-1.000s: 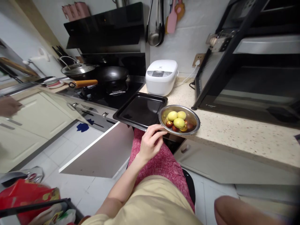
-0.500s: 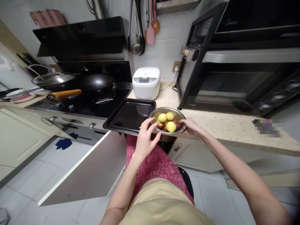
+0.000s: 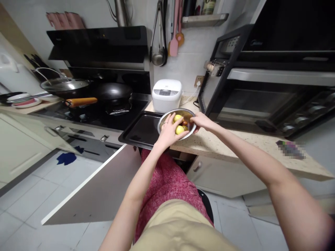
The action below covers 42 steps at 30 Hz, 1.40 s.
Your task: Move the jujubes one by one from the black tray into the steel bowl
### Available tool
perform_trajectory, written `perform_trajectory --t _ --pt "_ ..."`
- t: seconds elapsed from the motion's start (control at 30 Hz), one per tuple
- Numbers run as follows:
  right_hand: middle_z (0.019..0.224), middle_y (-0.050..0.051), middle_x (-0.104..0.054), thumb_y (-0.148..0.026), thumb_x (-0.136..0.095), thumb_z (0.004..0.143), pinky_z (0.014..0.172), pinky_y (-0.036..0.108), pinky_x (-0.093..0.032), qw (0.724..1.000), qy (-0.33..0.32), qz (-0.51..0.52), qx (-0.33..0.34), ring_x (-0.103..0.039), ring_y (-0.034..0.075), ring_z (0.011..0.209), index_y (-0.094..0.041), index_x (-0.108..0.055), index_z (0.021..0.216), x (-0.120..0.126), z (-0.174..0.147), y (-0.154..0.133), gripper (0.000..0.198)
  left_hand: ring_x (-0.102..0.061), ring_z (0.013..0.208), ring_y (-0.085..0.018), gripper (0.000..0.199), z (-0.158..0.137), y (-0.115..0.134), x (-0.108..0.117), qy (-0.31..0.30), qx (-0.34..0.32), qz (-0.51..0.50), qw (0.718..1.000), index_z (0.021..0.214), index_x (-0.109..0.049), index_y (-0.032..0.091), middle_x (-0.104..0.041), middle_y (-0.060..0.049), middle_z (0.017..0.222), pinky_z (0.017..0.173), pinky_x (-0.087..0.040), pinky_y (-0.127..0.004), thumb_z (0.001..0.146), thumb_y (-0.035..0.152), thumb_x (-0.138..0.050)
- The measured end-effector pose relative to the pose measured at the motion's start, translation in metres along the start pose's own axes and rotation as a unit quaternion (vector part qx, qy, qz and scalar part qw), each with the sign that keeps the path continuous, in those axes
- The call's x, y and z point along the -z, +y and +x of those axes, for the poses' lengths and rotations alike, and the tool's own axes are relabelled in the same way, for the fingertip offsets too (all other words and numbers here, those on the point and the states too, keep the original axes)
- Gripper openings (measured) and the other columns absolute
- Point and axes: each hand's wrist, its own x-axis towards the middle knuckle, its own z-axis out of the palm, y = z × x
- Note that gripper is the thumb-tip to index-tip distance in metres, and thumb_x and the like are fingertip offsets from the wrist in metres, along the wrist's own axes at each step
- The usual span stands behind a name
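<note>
A round metal bowl (image 3: 189, 112) is tilted to the left over the right side of a black baking tray (image 3: 142, 127). My right hand (image 3: 201, 121) grips the bowl's right rim, thumb on the inner side. My left hand (image 3: 170, 131) reaches over the bowl's near left side with its fingers spread, resting over the contents. Inside lie yellow round pieces (image 3: 179, 130), whose kind I cannot make out, and smaller reddish-brown pieces (image 3: 184, 123). The left fingers partly cover the yellow pieces. On the tray, the visible surface is dark and shiny.
Behind the bowl stands a white rice cooker (image 3: 166, 96). A black wok (image 3: 113, 92) with an orange-brown handle sits on the stove to the left. An oven (image 3: 248, 101) fills the right. An open cabinet door (image 3: 91, 191) juts out at the lower left, beside my legs.
The bowl has moved left over the tray's edge and tipped leftward. My left hand has gone from the bowl's rim to over its contents. My right hand has kept its grip.
</note>
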Motion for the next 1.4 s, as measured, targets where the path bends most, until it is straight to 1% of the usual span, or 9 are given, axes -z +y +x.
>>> perform_trajectory --t 0.1,0.23,0.4,0.57,0.8,0.93,1.1,1.23,1.4 --pt "0.052 0.01 -0.068 -0.012 -0.056 0.078 0.056 0.028 -0.06 0.999 -0.023 -0.043 0.023 -0.07 0.023 0.05 -0.008 -0.072 0.082 -0.014 0.017 -0.033 0.017 -0.024 0.159 -0.04 0.078 0.004 -0.018 0.011 0.014 0.072 0.039 0.997 0.157 -0.046 0.027 -0.027 -0.017 0.171 0.122 -0.035 -0.06 0.089 0.053 -0.075" --pt "0.053 0.013 -0.068 -0.013 -0.055 0.083 0.061 0.03 -0.061 0.992 -0.049 -0.103 0.056 -0.074 0.027 0.057 -0.002 -0.074 0.093 -0.036 0.033 -0.067 0.024 -0.031 0.154 -0.041 0.082 0.0 -0.043 0.02 0.025 0.153 0.065 0.986 0.161 -0.038 0.033 -0.029 -0.014 0.169 0.116 -0.042 -0.06 0.09 0.055 -0.072" --pt "0.055 0.017 -0.069 -0.016 -0.052 0.087 0.062 0.031 -0.06 0.978 -0.067 -0.179 0.087 -0.076 0.031 0.061 0.002 -0.074 0.094 -0.057 0.042 -0.094 0.029 -0.034 0.151 -0.042 0.089 -0.012 -0.064 0.021 0.02 0.217 0.069 0.974 0.163 -0.033 0.034 -0.028 -0.014 0.169 0.113 -0.045 -0.059 0.087 0.06 -0.072" --pt "0.057 0.017 -0.07 -0.017 -0.052 0.09 0.063 0.027 -0.058 0.961 -0.053 -0.246 0.114 -0.077 0.028 0.064 0.001 -0.075 0.096 -0.068 0.045 -0.113 0.03 -0.036 0.149 -0.044 0.093 -0.018 -0.073 0.018 0.035 0.262 0.068 0.962 0.165 -0.03 0.034 -0.027 -0.016 0.169 0.111 -0.046 -0.058 0.086 0.063 -0.07" --pt "0.057 0.013 -0.07 -0.017 -0.054 0.091 0.067 0.027 -0.057 0.94 -0.037 -0.31 0.139 -0.074 0.024 0.058 -0.002 -0.074 0.094 -0.069 0.051 -0.128 0.025 -0.044 0.144 -0.044 0.099 -0.021 -0.078 0.016 0.064 0.299 0.041 0.951 0.166 -0.025 0.031 -0.033 -0.02 0.161 0.11 -0.046 -0.053 0.085 0.065 -0.071" --pt "0.055 0.013 -0.068 -0.015 -0.054 0.089 0.071 0.029 -0.057 0.929 -0.02 -0.341 0.144 -0.074 0.024 0.059 -0.002 -0.075 0.092 -0.066 0.055 -0.131 0.024 -0.047 0.141 -0.043 0.102 -0.022 -0.078 0.013 0.08 0.313 0.049 0.945 0.166 -0.023 0.033 -0.037 -0.019 0.157 0.11 -0.046 -0.051 0.083 0.068 -0.071" --pt "0.057 0.013 -0.068 -0.016 -0.053 0.089 0.075 0.03 -0.057 0.922 -0.015 -0.36 0.144 -0.073 0.024 0.062 -0.002 -0.075 0.09 -0.062 0.059 -0.131 0.026 -0.046 0.142 -0.042 0.106 -0.023 -0.075 0.013 0.067 0.323 0.052 0.943 0.167 -0.018 0.035 -0.039 -0.018 0.156 0.107 -0.048 -0.052 0.081 0.069 -0.072" --pt "0.058 0.014 -0.069 -0.016 -0.054 0.088 0.077 0.034 -0.058 0.919 -0.012 -0.367 0.141 -0.073 0.026 0.063 -0.001 -0.075 0.093 -0.058 0.061 -0.132 0.026 -0.045 0.143 -0.043 0.108 -0.024 -0.071 0.014 0.056 0.332 0.054 0.94 0.166 -0.017 0.035 -0.039 -0.019 0.157 0.109 -0.045 -0.056 0.08 0.068 -0.074" --pt "0.056 0.013 -0.067 -0.017 -0.056 0.09 0.077 0.036 -0.058 0.92 -0.015 -0.369 0.132 -0.074 0.027 0.063 0.0 -0.074 0.097 -0.052 0.064 -0.133 0.026 -0.045 0.143 -0.043 0.107 -0.025 -0.067 0.013 0.045 0.339 0.061 0.938 0.166 -0.018 0.031 -0.04 -0.022 0.156 0.109 -0.044 -0.058 0.082 0.064 -0.075"
